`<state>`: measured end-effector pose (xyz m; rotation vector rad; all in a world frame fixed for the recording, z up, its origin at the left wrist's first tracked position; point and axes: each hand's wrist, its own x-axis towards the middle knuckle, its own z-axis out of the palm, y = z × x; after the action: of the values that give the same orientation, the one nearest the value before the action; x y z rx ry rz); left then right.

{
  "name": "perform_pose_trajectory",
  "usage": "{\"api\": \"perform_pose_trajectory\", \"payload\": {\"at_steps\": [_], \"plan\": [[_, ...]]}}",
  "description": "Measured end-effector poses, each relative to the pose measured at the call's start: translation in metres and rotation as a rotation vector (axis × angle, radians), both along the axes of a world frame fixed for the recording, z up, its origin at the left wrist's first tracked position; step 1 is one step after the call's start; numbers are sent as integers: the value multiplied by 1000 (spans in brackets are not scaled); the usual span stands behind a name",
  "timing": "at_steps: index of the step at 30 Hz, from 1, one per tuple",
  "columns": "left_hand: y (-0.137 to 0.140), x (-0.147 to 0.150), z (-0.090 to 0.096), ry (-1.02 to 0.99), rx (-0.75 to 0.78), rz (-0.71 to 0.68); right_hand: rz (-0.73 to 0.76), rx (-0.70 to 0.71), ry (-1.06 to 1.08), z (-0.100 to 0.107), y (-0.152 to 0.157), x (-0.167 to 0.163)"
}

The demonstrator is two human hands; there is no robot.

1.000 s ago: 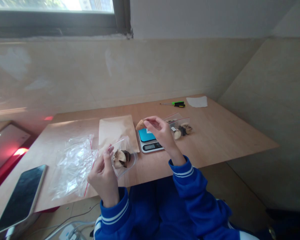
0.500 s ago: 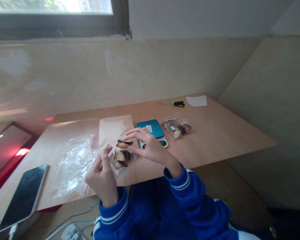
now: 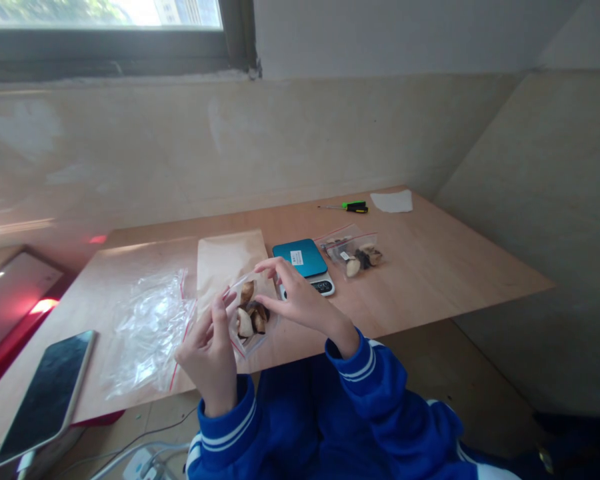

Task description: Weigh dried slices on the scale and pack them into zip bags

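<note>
My left hand [image 3: 210, 350] pinches the edge of a clear zip bag [image 3: 253, 341] with a red seal line. Inside the bag lie several brown and cream pieces that look like dried mushrooms [image 3: 245, 322]. One more brown piece [image 3: 247, 291] sits higher up, close to the bag's mouth. My right hand [image 3: 293, 297] is at the bag's right side, thumb and fingers spread apart and touching the plastic, with no piece visible between them. Behind the right hand stands a kitchen scale [image 3: 300, 257] with a blue-green top, its front partly covered.
Flat clear bags [image 3: 150, 327] lie on the left, beside a phone or tablet [image 3: 45, 397]. Brown paper [image 3: 225, 257] is behind the bag. Right of the scale are filled zip bags [image 3: 363, 260]. Farther back lie a screwdriver [image 3: 355, 207] and white paper [image 3: 393, 201].
My right hand has let go of a brown piece, which is now in the bag's upper part. The bag has shifted slightly right, and its contents have moved with it.
</note>
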<state>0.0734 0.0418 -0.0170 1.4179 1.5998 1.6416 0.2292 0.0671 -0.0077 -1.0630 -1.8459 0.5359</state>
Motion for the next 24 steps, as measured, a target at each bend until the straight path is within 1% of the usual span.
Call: {"api": "perform_pose_trajectory", "payload": {"at_steps": [3, 6, 10, 12, 15, 19, 22, 24], "plan": [[-1, -1, 2, -105, 4, -32, 59, -69, 174, 2, -4, 5], [-2, -2, 3, -227, -11, -102, 105, -77, 303, 6, -8, 15], [0, -4, 3, -398, -101, -232, 187, -117, 246, 4, -11, 27], [1, -4, 3, -470, -167, -291, 192, -145, 260, 1, -14, 29], [3, -4, 3, -491, -273, -373, 116, -180, 337, -5, -21, 27], [4, -2, 2, -451, -362, -418, 11, -201, 421, -11, -29, 20], [4, 1, 3, -445, -394, -450, -136, -102, 520, -16, -30, 16], [3, 1, 2, -476, -384, -493, -290, -27, 634, -19, -30, 15]]}}
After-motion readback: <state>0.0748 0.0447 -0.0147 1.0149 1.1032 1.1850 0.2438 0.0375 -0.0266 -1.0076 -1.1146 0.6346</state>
